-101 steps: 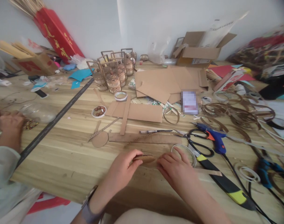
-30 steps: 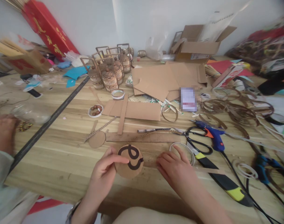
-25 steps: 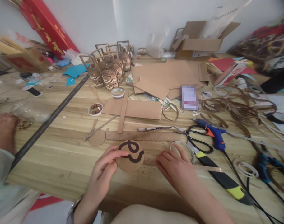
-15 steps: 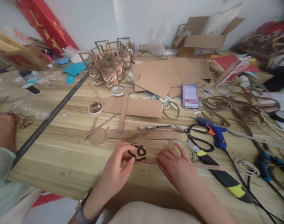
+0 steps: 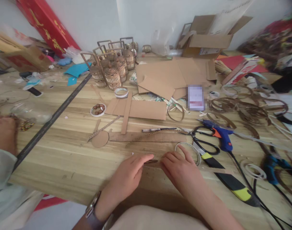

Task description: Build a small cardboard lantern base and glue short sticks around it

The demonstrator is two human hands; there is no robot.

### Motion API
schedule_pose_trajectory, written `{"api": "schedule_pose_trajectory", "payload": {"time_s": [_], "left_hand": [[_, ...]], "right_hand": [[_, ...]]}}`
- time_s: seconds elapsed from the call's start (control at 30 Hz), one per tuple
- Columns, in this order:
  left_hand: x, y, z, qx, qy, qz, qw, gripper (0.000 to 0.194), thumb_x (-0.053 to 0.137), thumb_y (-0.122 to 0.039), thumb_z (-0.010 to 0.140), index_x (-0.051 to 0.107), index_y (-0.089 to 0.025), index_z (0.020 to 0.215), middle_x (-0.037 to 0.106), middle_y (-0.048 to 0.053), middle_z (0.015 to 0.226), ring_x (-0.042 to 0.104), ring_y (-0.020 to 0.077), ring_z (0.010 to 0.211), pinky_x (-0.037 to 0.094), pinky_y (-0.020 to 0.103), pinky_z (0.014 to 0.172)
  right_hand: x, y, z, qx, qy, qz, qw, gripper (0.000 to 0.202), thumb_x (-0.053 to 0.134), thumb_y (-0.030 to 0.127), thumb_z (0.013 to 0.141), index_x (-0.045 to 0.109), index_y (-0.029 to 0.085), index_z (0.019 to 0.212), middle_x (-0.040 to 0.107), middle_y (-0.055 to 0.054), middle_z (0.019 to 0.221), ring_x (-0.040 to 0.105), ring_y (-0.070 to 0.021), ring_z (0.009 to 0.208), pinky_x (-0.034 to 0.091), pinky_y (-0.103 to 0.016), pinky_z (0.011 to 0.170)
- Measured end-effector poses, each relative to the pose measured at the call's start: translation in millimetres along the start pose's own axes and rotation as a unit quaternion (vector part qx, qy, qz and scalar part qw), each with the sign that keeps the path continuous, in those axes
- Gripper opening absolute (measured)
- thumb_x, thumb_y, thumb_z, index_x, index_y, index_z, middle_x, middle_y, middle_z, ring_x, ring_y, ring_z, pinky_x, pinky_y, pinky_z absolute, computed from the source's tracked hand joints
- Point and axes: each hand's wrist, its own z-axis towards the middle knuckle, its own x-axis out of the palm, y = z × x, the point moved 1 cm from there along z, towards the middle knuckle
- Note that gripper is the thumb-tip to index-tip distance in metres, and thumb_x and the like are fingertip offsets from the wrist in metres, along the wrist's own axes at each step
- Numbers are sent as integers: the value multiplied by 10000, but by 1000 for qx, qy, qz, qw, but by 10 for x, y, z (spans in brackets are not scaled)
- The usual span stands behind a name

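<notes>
While the bare left hand (image 5: 128,171) is pinching a thin brown cardboard piece (image 5: 150,161) between the two hands, its fingers are hiding most of it, and only a narrow edge is showing. The bare right hand (image 5: 180,166) is keeping its fingers bent over the pale wooden table (image 5: 64,166), one stretching towards a white round ring (image 5: 199,156); whether they are gripping something, I cannot tell.

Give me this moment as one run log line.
left hand: holds thin brown piece, seen nearly edge-on | right hand: at white ring, contact unclear | nearby: scissors, glue gun
</notes>
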Motion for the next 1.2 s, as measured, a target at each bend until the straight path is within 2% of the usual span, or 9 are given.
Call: {"api": "schedule_pose_trajectory", "payload": {"time_s": [0.73, 0.93, 1.2], "left_hand": [[29, 12, -1, 24, 4, -7, 1000, 537, 384, 56, 869, 562, -267, 1259, 701, 10, 1178, 650, 155, 1085, 524, 321, 968], [35, 13, 6, 25, 9, -20, 999, 559, 388, 71, 848, 564, -275, 1251, 700, 8, 1168, 648, 157, 1074, 524, 321, 957], [54, 10, 19, 29, 10, -9, 999, 553, 372, 77, 834, 571, -248, 1234, 708, 23, 1133, 655, 163, 1051, 531, 324, 941]], "right_hand": [[8, 14, 6, 3, -9, 10, 1000, 195, 562, 54, 844, 622, 218, 757, 678, 5, 739, 618, -191, 784, 238, -455, 1072], [9, 5, 8, 3, -3, 6, 1000, 202, 554, 67, 865, 625, 225, 761, 682, 3, 738, 612, -188, 794, 237, -445, 1077], [4, 7, 10, 0, -8, 4, 1000, 199, 555, 71, 866, 625, 225, 760, 676, 7, 734, 614, -184, 789, 227, -439, 1085]]}}
